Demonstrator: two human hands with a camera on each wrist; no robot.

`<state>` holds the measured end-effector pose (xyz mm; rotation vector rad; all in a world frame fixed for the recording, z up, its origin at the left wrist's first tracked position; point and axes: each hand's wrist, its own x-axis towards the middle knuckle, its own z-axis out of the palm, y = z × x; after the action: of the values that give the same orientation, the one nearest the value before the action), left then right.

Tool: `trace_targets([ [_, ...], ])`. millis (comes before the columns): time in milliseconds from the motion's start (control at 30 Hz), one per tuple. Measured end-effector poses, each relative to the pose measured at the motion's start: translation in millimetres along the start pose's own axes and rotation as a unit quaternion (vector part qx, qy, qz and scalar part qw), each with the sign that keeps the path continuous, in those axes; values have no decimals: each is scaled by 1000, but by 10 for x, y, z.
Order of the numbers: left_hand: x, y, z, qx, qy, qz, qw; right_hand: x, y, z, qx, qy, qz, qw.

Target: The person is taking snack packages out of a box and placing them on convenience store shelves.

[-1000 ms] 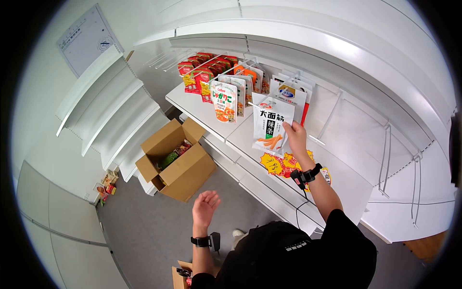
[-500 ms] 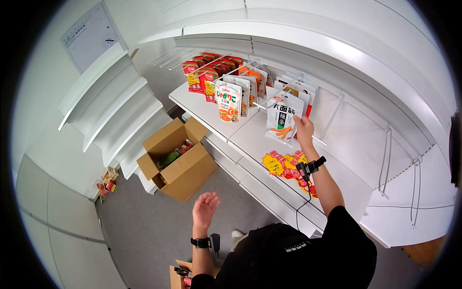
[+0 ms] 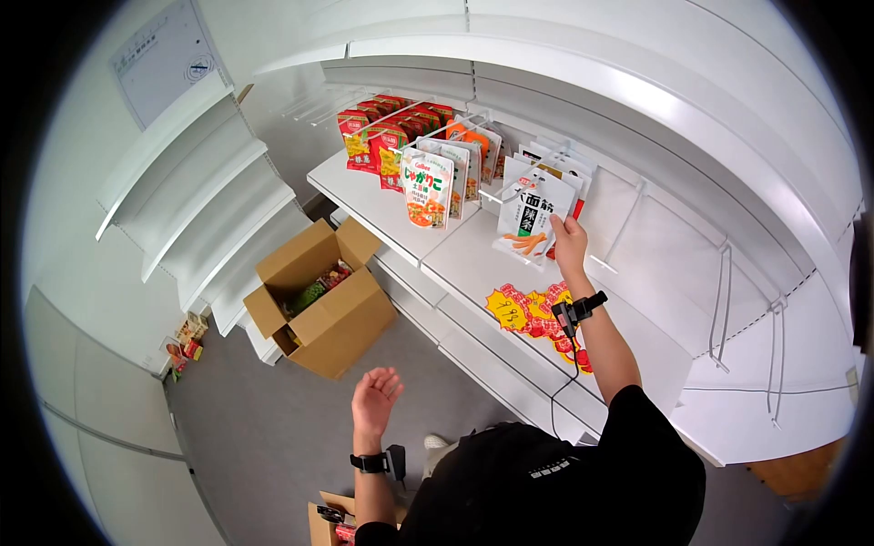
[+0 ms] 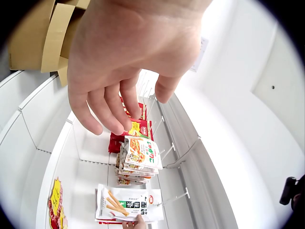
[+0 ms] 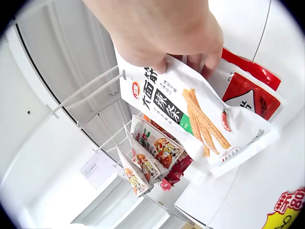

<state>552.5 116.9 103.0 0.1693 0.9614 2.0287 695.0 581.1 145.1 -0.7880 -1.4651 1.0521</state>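
Observation:
A white snack bag [image 3: 531, 223] with black lettering and orange sticks printed on it hangs upright by its top at a wire display hook [image 5: 97, 88]. My right hand [image 3: 570, 244] grips one side edge of it. In the right wrist view the thumb presses the printed front while the fingers [image 5: 209, 64] go behind the bag. Right behind it are other white and red bags [image 5: 252, 90]. My left hand [image 3: 375, 400] hangs in the air before the shelf, fingers loosely bent, holding nothing.
Calbee pouches [image 3: 426, 188] and red snack bags [image 3: 360, 141] stand left on the white shelf [image 3: 455, 246]. Yellow-and-red price tags [image 3: 510, 309] lie near its front edge. Bare hooks [image 3: 721, 309] jut out at right. An open cardboard box [image 3: 341, 332] stands at left.
My right hand has moved the white snack bag back along the hook, toward the bags behind it. The left hand has stayed nearly in place.

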Motion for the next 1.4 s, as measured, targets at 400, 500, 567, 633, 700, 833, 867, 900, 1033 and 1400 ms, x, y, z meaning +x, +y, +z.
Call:
trace_targets([
  [400,47,160,-326,-8,4,-17,1000,-344,-109,-67,20,4,75,997],
  [500,72,258,-424,-10,5,-24,1000,-502,59,-90,7,56,74,996],
  [567,96,334,-503,-12,5,-25,1000,-644,95,-108,-23,80,105,991],
  [633,119,414,-597,-13,6,-27,1000,-778,168,-103,7,108,149,983],
  [700,135,488,-692,-14,9,-30,999,-933,191,-102,50,120,190,973],
  [833,168,635,-891,-12,20,-42,999,-1257,196,-77,135,106,248,954],
  [867,190,660,-972,-16,15,-44,999,-1331,188,-60,151,106,256,949],
  [900,209,687,-1048,-19,10,-45,999,-1400,171,-39,167,106,265,944],
  [1033,216,791,-1274,-17,20,-46,999,-1703,137,12,180,149,301,925],
  [1400,-4,1071,-1765,-8,49,-35,998,-2255,296,270,253,193,351,881],
])
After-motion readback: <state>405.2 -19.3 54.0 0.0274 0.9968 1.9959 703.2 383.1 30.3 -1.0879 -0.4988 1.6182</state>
